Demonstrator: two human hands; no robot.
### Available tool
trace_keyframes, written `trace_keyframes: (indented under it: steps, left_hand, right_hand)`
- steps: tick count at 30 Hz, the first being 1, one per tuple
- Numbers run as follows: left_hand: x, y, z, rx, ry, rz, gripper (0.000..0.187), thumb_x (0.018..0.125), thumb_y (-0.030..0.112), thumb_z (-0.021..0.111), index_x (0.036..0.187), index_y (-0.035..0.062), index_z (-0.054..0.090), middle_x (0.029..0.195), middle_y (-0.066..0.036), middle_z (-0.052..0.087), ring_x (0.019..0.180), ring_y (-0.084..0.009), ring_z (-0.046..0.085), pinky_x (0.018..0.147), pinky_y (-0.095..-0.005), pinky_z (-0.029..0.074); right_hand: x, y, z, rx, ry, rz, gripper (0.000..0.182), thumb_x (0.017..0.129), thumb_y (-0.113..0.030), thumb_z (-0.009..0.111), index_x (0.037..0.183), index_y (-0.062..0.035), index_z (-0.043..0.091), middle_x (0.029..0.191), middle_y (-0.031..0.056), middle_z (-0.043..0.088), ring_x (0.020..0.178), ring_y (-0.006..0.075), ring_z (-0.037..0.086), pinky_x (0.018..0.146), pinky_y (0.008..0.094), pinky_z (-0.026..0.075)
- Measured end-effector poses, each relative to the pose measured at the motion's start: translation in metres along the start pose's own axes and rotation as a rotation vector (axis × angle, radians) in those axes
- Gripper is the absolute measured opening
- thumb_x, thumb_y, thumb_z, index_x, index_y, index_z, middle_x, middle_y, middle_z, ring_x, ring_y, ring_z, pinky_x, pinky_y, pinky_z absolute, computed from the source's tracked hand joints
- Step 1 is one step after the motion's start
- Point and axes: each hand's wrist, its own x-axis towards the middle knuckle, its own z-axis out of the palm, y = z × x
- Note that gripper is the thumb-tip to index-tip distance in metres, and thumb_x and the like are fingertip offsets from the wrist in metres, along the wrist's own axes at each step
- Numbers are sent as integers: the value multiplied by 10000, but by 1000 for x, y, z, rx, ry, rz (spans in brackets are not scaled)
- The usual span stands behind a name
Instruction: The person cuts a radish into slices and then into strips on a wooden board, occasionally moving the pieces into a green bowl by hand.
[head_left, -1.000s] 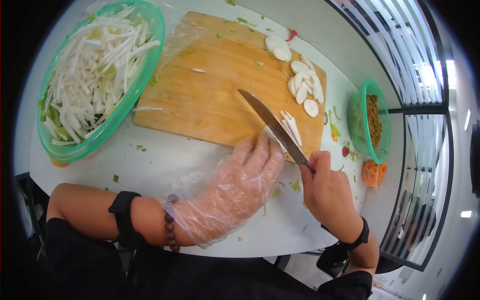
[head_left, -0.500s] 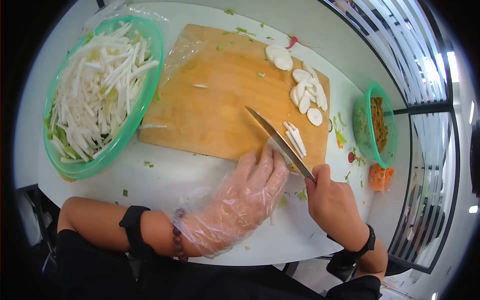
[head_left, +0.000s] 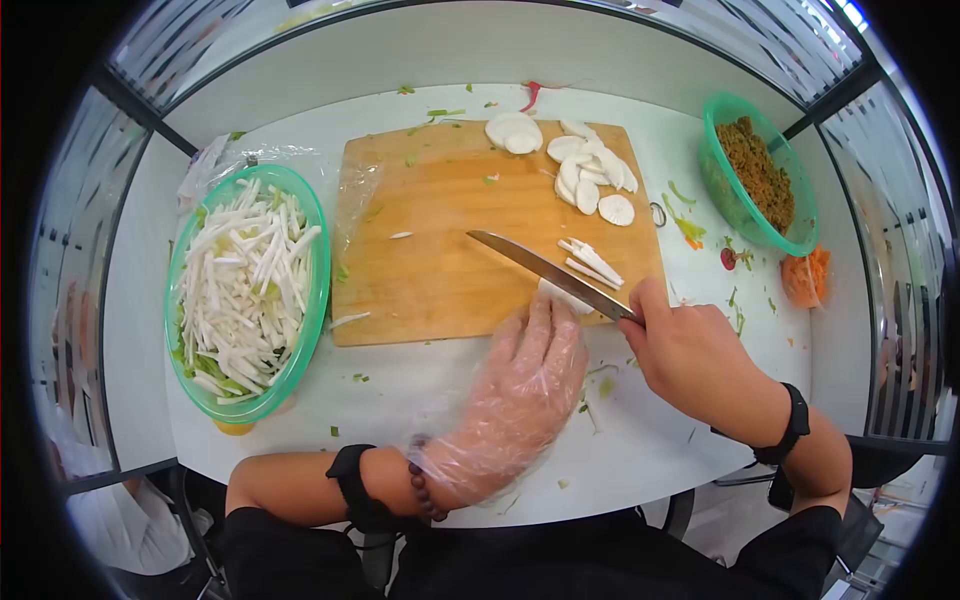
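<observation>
My left hand [head_left: 530, 385], in a clear plastic glove, presses its fingertips on a piece of white vegetable [head_left: 565, 297] at the near edge of the wooden cutting board [head_left: 430, 290]. In my bare right hand [head_left: 690, 350] is the handle of a knife [head_left: 545, 268], its blade slanting to the upper left over the board beside that piece. Cut white strips [head_left: 590, 262] lie just beyond the blade. Round white slices [head_left: 590, 170] are heaped at the board's far right. To the left stands a green basket [head_left: 322, 270] full of white strips [head_left: 250, 290].
At the back right is a green bowl [head_left: 730, 190] of brown mixture, with a bag of orange shreds [head_left: 805, 277] beside it. A red radish piece [head_left: 728, 258], a red chili [head_left: 531, 95] and green scraps lie on the white table [head_left: 400, 410]. Low partitions surround the table.
The view has turned and shifted, so the board, basket and bowl appear level and farther back. The blade is at a flatter angle, still beside my left fingertips.
</observation>
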Motion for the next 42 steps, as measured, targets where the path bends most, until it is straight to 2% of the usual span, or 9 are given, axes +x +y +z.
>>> trace_keyframes:
  steps: [8, 14, 17, 21, 23, 27, 30, 39, 42]
  left_hand:
    - [0, 1, 1, -70, -50, -3, 565, 779, 162, 686, 1258, -123, 594, 1305, -288, 544, 1279, -421, 535, 1067, -491, 447]
    - [-3, 1, 2, -62, -50, 8, 726, 719, 176, 756, 1344, -133, 550, 1335, -284, 533, 1291, -426, 523, 1066, -489, 441]
    - [-2, 3, 2, -34, -87, -6, 732, 734, 175, 751, 1362, -136, 541, 1337, -281, 541, 1300, -423, 523, 1061, -482, 446]
    - [-3, 3, 3, -20, -67, -4, 700, 756, 171, 734, 1357, -136, 546, 1364, -290, 526, 1333, -426, 508, 1055, -478, 451]
    - [-3, 2, 5, -50, -57, -6, 693, 760, 167, 726, 1355, -138, 545, 1384, -299, 513, 1333, -432, 506, 1059, -481, 449]
    - [-3, 3, 3, -56, -63, -12, 685, 766, 160, 721, 1356, -137, 540, 1372, -295, 517, 1322, -432, 507, 1075, -488, 436]
    - [-4, 4, 2, -10, -91, -2, 689, 762, 157, 728, 1357, -134, 539, 1364, -294, 517, 1315, -426, 506, 1080, -486, 430]
    - [-5, 6, 6, -71, -67, -96, 727, 729, 177, 775, 1364, -99, 550, 1443, -296, 454, 1339, -425, 474, 1102, -496, 420]
    - [-3, 5, 6, -69, -65, -74, 692, 743, 162, 763, 1357, -84, 560, 1470, -299, 448, 1339, -430, 475, 1114, -501, 412]
  right_hand:
    - [9, 2, 10, -39, 7, -88, 183, 978, -114, 574, 1034, 30, 474, 631, 150, 622, 602, 369, 661, 541, 469, 519]
    - [9, -3, -5, 19, -25, -14, 188, 1012, -146, 553, 1023, 32, 493, 628, 135, 619, 595, 342, 667, 517, 448, 510]
    - [0, -7, -5, -33, -54, -17, 215, 1018, -171, 563, 1036, 34, 498, 612, 127, 613, 574, 336, 660, 507, 442, 503]
    - [-2, -3, 9, -59, 76, -47, 237, 1036, -225, 593, 1003, -27, 466, 548, 112, 563, 495, 357, 595, 486, 453, 461]
    - [0, -5, 3, -63, -29, -19, 226, 1001, -163, 584, 1041, 41, 493, 601, 123, 609, 570, 332, 664, 505, 427, 508]
    - [4, 2, 19, -47, 48, -71, 218, 1002, -160, 581, 1016, 32, 478, 607, 160, 609, 583, 377, 652, 535, 459, 516]
    - [10, 6, 12, 83, 103, 74, 216, 1043, -206, 567, 1044, -11, 473, 634, 175, 610, 612, 415, 626, 559, 510, 481]
    - [-1, 5, 15, 33, 31, 71, 193, 959, -104, 589, 1023, 39, 476, 660, 171, 643, 605, 391, 654, 557, 488, 522]
    - [0, 6, 16, 29, 33, -12, 228, 1032, -189, 570, 1012, 12, 465, 664, 181, 624, 646, 415, 643, 588, 498, 507]
